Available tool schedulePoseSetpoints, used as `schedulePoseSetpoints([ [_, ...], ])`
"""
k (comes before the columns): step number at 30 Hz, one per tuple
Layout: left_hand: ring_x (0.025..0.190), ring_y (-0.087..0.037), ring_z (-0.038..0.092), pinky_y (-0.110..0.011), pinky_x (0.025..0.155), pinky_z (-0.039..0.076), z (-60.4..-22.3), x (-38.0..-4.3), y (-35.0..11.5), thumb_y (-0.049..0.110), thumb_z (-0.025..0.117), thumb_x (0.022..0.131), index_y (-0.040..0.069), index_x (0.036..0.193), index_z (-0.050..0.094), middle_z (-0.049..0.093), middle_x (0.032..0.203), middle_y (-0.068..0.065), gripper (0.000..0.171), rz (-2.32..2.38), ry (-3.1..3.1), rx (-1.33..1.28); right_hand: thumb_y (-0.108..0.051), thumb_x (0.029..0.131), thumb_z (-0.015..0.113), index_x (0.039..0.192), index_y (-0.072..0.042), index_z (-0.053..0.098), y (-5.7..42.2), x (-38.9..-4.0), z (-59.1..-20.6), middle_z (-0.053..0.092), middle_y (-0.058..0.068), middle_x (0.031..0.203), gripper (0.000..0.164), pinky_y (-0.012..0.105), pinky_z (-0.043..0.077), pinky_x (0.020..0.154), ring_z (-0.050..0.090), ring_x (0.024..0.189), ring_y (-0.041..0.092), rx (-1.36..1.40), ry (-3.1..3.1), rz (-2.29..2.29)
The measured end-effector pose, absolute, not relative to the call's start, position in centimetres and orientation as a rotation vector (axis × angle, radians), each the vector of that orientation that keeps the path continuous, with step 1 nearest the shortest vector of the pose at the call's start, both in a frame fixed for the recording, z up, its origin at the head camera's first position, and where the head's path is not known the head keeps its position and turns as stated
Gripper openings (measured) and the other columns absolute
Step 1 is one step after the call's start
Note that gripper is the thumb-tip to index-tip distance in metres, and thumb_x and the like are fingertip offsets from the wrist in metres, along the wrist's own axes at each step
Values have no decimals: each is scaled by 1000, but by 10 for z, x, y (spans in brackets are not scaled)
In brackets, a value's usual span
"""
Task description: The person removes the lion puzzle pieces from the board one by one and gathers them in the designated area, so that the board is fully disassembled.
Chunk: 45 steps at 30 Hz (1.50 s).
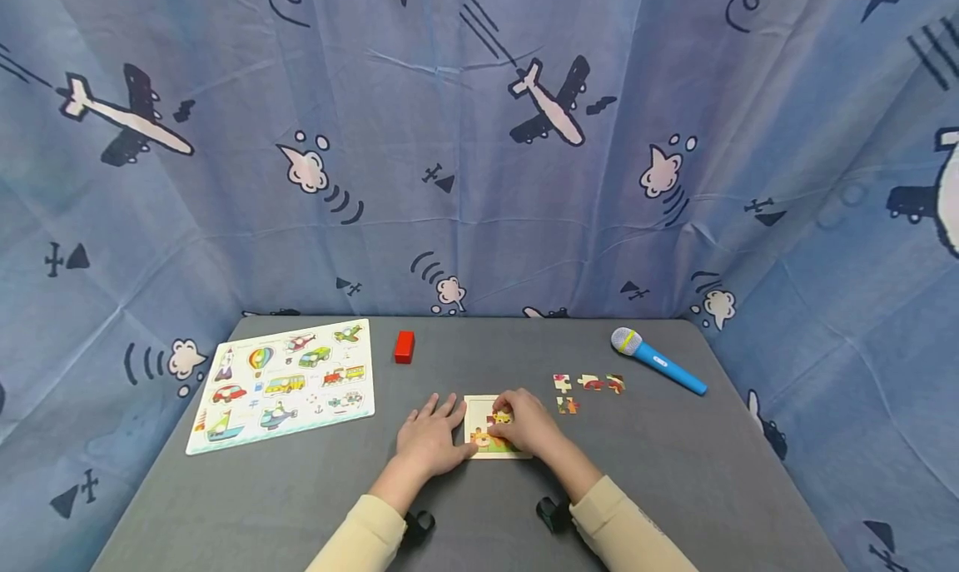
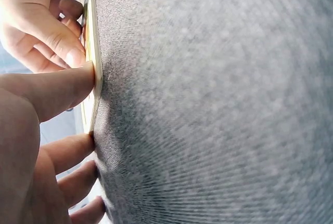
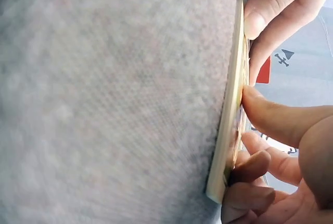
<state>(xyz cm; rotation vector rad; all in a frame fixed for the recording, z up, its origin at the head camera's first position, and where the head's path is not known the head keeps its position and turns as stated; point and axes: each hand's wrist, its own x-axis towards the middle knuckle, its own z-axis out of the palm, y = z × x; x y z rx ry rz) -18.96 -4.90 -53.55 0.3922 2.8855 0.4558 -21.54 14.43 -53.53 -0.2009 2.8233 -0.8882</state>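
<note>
A small wooden puzzle board [image 1: 477,407] with a light frame lies in front of me, with colourful pieces fitted in its near part. My left hand [image 1: 432,439] is spread flat at its left side, thumb on the near left corner and fingers along the edge. Over the board's right half, my right hand [image 1: 530,425] has thumb and index finger on either side of a yellow and red jigsaw piece [image 1: 501,418]. Its other fingers are bent beside the board in the right wrist view. The hand hides part of the board.
Several loose jigsaw pieces [image 1: 590,382] lie to the right of the board. Beyond them is a blue toy microphone [image 1: 668,366]. A red block [image 1: 404,347] stands behind the left hand, and a vehicle picture board [image 1: 288,389] lies on the left of the grey table [image 1: 300,497].
</note>
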Motion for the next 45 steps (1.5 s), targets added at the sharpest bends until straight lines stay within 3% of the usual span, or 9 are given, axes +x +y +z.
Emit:
schedulePoseSetpoints([
  [14, 152, -33, 30, -58, 119, 30, -535, -189, -49, 56, 70, 87, 19, 150, 51, 41, 160, -4, 76, 465, 2885, 384, -19, 79, 88, 96, -15, 60, 146, -218, -535, 59, -1, 87, 33, 31, 43, 68, 51, 75, 14, -269, 2818, -987],
  [20, 152, -32, 30, -58, 119, 29, -536, -190, -49, 56, 70, 87, 19, 151, 50, 41, 160, -4, 76, 465, 2885, 377, -20, 79, 88, 98, -14, 63, 146, -219, -537, 58, 0, 91, 31, 34, 45, 72, 50, 80, 15, -296, 2841, -963],
  [27, 152, -33, 30, -58, 120, 29, -535, -190, -49, 55, 70, 88, 19, 151, 50, 41, 160, -4, 75, 479, 2883, 379, -22, 79, 88, 98, -12, 66, 146, -218, -538, 54, 2, 92, 31, 29, 39, 65, 47, 76, 15, -300, 2845, -947],
  [34, 152, -32, 30, -58, 120, 29, -535, -189, -48, 57, 69, 88, 20, 151, 50, 41, 161, -3, 75, 461, 2886, 378, -16, 82, 85, 98, -14, 63, 149, -218, -537, 57, 0, 76, 28, 26, 40, 55, 50, 62, 13, -274, 2745, -1111],
  [40, 152, -32, 31, -58, 119, 30, -537, -190, -49, 57, 70, 87, 20, 150, 51, 42, 160, -4, 76, 457, 2892, 380, -14, 85, 82, 101, -13, 65, 154, -220, -533, 57, 2, 76, 24, 28, 44, 53, 53, 60, 14, -204, 2681, -1284],
  [45, 152, -32, 31, -58, 119, 30, -537, -191, -48, 56, 71, 87, 20, 151, 51, 42, 160, -4, 76, 462, 2887, 375, -17, 86, 82, 105, -13, 66, 167, -221, -523, 59, 2, 71, 25, 29, 40, 52, 52, 58, 15, -131, 2686, -1355],
])
